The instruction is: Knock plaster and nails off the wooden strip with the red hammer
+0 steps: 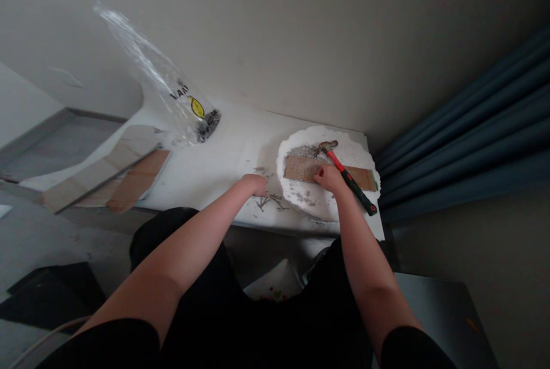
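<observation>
Right hand (pixel 329 177) fingers curled on the wooden strip (pixel 301 167), hammer (pixel 349 177) alongside; left hand (pixel 256 184) fingers bunched over nails (pixel 270 201)

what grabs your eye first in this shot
The red-and-black hammer stands out most, lying on a wooden strip on a white foam disc by the right hand. The left hand rests by scattered nails, and a clear plastic bag rises at the table's back.

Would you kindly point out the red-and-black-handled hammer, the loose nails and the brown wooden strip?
red-and-black-handled hammer (pixel 349 179): head view, middle of its handle.
loose nails (pixel 270 201): head view, centre of the scattered pile.
brown wooden strip (pixel 301 168): head view, its bare left part.
</observation>
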`<state>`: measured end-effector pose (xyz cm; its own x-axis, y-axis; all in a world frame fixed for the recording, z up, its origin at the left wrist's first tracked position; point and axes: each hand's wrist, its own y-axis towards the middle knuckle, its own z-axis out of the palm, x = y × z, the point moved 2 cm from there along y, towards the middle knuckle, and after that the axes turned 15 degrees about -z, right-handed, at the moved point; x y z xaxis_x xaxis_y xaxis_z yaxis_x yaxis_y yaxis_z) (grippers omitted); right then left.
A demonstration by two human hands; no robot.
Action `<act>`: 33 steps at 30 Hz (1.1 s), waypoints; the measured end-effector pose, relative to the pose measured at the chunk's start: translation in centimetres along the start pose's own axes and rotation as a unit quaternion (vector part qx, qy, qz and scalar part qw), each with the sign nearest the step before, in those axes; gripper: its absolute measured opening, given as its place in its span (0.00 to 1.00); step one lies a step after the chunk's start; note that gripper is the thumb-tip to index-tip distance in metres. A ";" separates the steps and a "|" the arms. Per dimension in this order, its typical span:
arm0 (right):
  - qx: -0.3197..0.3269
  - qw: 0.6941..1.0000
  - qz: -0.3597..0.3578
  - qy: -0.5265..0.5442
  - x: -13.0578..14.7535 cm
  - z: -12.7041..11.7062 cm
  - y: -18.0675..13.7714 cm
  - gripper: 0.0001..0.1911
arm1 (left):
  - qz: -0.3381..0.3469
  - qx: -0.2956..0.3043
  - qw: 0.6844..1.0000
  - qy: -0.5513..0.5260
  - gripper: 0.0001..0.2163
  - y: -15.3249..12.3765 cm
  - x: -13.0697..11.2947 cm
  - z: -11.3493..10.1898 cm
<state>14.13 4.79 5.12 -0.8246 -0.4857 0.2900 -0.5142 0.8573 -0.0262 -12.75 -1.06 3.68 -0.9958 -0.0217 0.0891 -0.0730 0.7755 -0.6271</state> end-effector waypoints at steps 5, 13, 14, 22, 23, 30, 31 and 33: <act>0.000 1.000 -0.002 -0.003 0.1 0.1 0.1 0.05 | -0.004 0.017 1.000 -0.006 0.27 -0.2 -0.1 -0.2; -0.010 1.000 -0.003 0.012 -0.3 0.2 0.2 0.05 | -0.005 0.024 1.000 0.008 0.27 -0.5 -0.3 -0.5; -0.012 1.000 -0.010 0.016 -0.4 0.2 0.1 0.05 | -0.005 0.023 1.000 0.006 0.27 -0.5 -0.4 -0.5; -0.037 0.996 -0.074 0.029 -0.4 -0.1 -0.4 0.06 | -0.006 0.020 1.000 0.021 0.28 -0.7 -0.4 -0.7; -0.039 0.996 -0.078 0.028 -0.4 -0.1 -0.4 0.06 | -0.006 0.020 1.000 0.020 0.28 -0.8 -0.4 -0.7; -0.052 0.994 -0.094 0.021 -0.3 0.0 -0.3 0.08 | -0.003 0.023 1.000 0.000 0.28 -0.8 -0.5 -0.8; -0.053 0.994 -0.093 0.020 -0.4 0.0 -0.3 0.07 | -0.005 0.021 1.000 -0.003 0.28 -0.7 -0.4 -0.7; -0.053 0.994 -0.092 0.019 -0.4 0.1 -0.3 0.06 | -0.004 0.017 1.000 0.000 0.29 -0.5 -0.3 -0.6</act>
<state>14.58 4.65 4.96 -0.7083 -0.6310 0.3165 -0.6258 0.7687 0.1320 -12.35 -1.09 4.40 -0.9951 -0.0288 0.0945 -0.0838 0.7537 -0.6519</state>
